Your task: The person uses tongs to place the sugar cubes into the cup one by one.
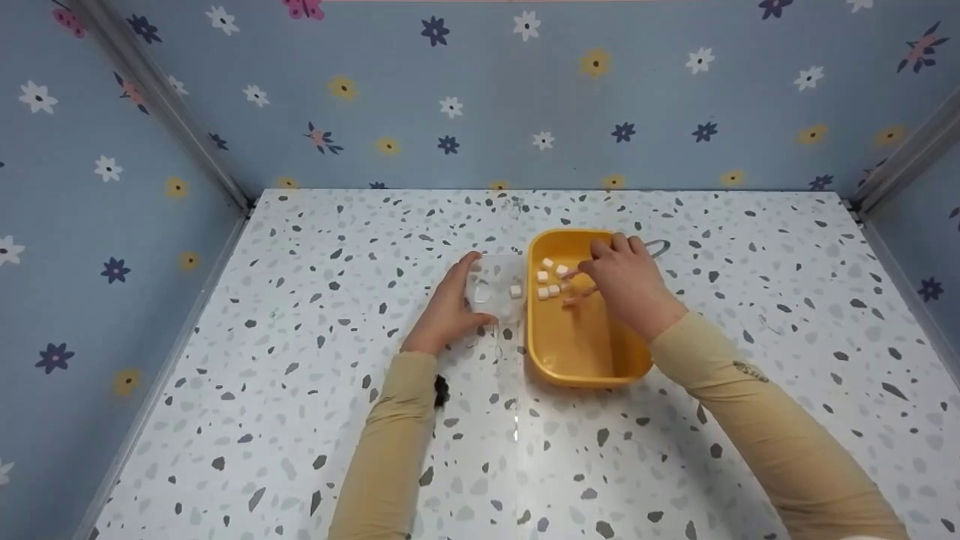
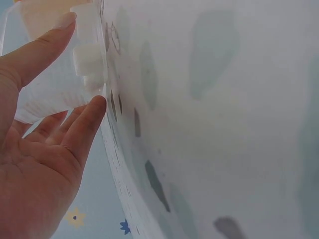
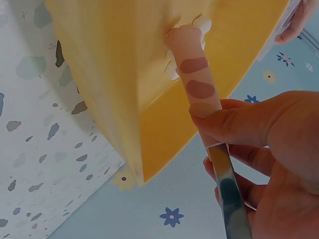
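My left hand [image 1: 448,304] holds a clear plastic container [image 1: 495,270] on the table, thumb on its near side and fingers on its far side. White cubes lie inside it, best seen in the left wrist view as pale blocks [image 2: 88,59] along its bottom. To its right stands a yellow basin [image 1: 577,367] with several white cubes [image 1: 542,277] on its floor at the left. My right hand [image 1: 630,281] grips metal tongs [image 3: 232,199] with pink, paw-shaped tips [image 3: 184,42]. The tips reach down into the basin right beside the cubes, spread slightly, with a cube close between them.
The speckled white table [image 1: 337,420] runs back to a blue flowered wall [image 1: 480,97], with more flowered panels at left and right. The basin's left rim stands close against the container. A dark fuzzy band [image 1: 442,391] shows at my left wrist.
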The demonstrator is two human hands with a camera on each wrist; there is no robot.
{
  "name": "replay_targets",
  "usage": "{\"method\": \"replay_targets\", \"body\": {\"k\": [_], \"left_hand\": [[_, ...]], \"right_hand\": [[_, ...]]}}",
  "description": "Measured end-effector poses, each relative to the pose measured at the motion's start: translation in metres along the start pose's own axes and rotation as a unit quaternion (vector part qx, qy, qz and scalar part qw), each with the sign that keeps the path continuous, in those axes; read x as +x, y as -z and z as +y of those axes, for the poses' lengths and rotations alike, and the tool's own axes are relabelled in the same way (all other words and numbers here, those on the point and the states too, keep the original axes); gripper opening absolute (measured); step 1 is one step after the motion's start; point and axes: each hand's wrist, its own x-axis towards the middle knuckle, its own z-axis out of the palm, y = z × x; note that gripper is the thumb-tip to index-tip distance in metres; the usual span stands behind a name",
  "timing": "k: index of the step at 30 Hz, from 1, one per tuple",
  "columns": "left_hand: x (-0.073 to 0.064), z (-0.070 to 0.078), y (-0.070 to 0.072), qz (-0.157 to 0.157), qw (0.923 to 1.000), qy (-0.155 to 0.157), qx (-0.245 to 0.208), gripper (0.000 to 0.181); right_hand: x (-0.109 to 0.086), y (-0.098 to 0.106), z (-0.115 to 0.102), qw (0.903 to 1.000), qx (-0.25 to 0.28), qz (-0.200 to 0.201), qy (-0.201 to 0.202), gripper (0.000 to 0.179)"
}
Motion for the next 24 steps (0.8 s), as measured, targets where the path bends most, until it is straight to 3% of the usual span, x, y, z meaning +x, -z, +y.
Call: {"method": "replay_targets", "body": {"k": [14, 24], "left_hand": [[0.0006, 0.0002, -0.0005, -0.001, 1.0, 0.005, -0.002, 0.109], [0.0, 0.0015, 0.0004, -0.001, 1.0, -0.002, 0.001, 0.108]], "right_hand": [[0.0009, 0.0009, -0.0007, 0.9996, -0.02, -0.021, -0.003, 0.033], [-0.0023, -0.0012, -0.0007, 0.9998, -0.016, 0.009, 0.007, 0.029]]}}
